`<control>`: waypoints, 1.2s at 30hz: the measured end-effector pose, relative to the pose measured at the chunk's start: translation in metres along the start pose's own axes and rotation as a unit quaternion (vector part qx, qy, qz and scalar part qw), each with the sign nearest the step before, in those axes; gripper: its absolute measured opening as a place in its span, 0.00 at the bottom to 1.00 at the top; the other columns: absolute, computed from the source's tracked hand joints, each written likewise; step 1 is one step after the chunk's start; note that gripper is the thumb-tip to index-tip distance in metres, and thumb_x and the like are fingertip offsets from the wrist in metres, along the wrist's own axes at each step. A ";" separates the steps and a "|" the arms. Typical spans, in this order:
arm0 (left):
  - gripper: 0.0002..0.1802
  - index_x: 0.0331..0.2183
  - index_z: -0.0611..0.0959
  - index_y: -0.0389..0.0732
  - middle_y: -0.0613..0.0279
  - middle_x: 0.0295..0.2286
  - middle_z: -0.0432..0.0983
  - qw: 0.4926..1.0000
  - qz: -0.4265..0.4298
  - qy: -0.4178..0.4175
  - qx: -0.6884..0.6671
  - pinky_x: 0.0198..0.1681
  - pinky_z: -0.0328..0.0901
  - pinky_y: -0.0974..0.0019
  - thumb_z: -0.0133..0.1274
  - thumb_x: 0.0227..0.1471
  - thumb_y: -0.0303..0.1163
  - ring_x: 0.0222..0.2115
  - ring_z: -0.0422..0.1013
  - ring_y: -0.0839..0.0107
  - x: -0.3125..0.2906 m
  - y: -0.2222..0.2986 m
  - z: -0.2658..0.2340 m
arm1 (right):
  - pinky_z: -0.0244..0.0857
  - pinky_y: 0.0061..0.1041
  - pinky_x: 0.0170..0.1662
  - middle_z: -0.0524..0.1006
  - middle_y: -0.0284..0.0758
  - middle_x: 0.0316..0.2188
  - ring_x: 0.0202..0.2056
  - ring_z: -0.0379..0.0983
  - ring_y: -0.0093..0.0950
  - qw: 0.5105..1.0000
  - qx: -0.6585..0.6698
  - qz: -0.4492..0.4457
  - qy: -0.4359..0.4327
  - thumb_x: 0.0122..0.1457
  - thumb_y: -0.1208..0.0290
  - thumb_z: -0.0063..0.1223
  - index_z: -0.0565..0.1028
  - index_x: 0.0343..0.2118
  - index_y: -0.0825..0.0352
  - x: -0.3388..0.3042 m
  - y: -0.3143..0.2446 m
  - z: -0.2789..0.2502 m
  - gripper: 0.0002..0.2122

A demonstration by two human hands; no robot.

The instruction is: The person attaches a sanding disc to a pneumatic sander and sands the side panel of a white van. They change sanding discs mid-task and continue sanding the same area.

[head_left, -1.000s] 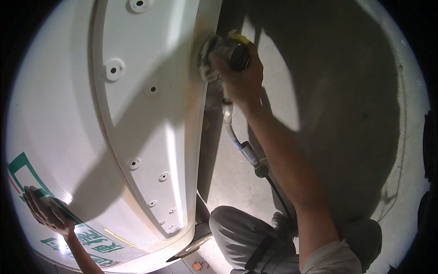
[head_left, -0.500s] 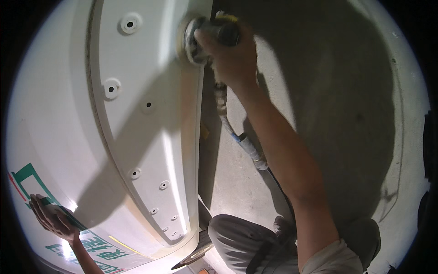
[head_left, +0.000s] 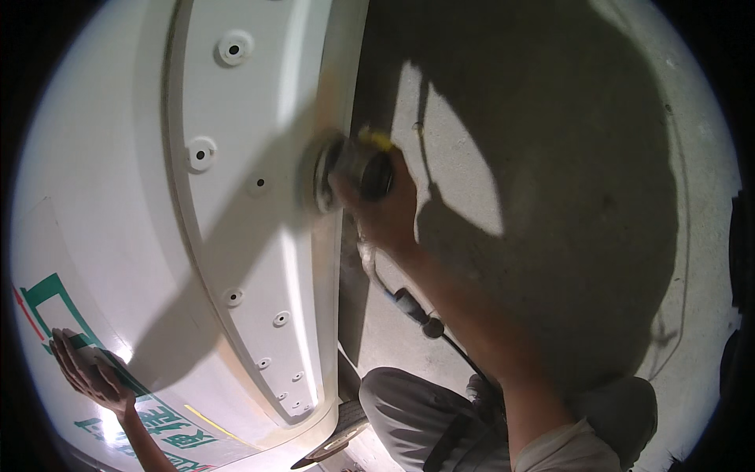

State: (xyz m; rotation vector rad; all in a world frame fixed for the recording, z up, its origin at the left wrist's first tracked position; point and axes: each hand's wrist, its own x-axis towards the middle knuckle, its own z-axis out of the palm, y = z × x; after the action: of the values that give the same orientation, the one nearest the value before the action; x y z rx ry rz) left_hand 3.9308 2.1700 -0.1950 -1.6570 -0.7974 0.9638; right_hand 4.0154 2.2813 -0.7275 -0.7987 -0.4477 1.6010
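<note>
My right hand (head_left: 389, 204) is wrapped round a dark pneumatic sander (head_left: 363, 171) with a yellow part on it. The sander's round pad (head_left: 324, 175) lies against the right edge of a large curved white panel (head_left: 236, 236), blurred by motion. An air hose (head_left: 379, 277) runs from the tool down under my forearm. At the lower left, my left hand (head_left: 94, 379) rests flat on the panel, its fingers stretched over green printed markings (head_left: 67, 303).
Several round recessed holes (head_left: 233, 50) dot the panel's inset strip. Concrete floor (head_left: 550, 157) stretches to the right, mostly in shadow. My bent knee (head_left: 409, 409) is close to the panel's lower end, beside a wheel-like dark rim (head_left: 334, 444).
My right hand has brought the sander down along the panel's right edge, toward me. The hose has shifted with it. My left hand stays in place.
</note>
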 end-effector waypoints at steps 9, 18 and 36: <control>0.38 0.66 0.69 0.47 0.53 0.66 0.64 1.000 0.015 -0.004 0.000 0.70 0.53 0.36 0.30 0.66 0.58 0.66 0.60 0.49 0.009 0.002 -0.003 | 0.77 0.27 0.45 0.83 0.36 0.40 0.40 0.82 0.26 0.994 0.013 -0.104 0.006 0.51 0.58 0.75 0.75 0.52 0.65 0.134 -0.038 -0.003 0.28; 0.32 0.67 0.57 0.55 0.43 0.63 0.66 0.991 0.125 0.013 0.050 0.60 0.65 0.31 0.46 0.67 0.49 0.59 0.69 0.37 0.022 0.011 -0.004 | 0.73 0.35 0.53 0.79 0.45 0.48 0.50 0.78 0.37 0.999 0.035 -0.006 -0.033 0.47 0.72 0.75 0.72 0.55 0.68 -0.046 0.012 -0.003 0.32; 0.25 0.65 0.63 0.57 0.45 0.62 0.68 0.998 0.048 -0.028 0.024 0.64 0.61 0.32 0.40 0.70 0.44 0.61 0.66 0.39 0.010 0.001 -0.004 | 0.79 0.42 0.36 0.75 0.47 0.44 0.37 0.81 0.46 0.927 -0.285 -0.238 -0.054 0.48 0.55 0.73 0.74 0.55 0.56 -0.001 -0.051 -0.011 0.31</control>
State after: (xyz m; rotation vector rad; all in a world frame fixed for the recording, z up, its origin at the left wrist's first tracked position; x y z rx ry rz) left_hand 3.9393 2.1770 -0.1976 -1.6449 -0.7323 1.0920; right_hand 4.0589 2.2883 -0.7002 -0.9418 -1.1313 1.0607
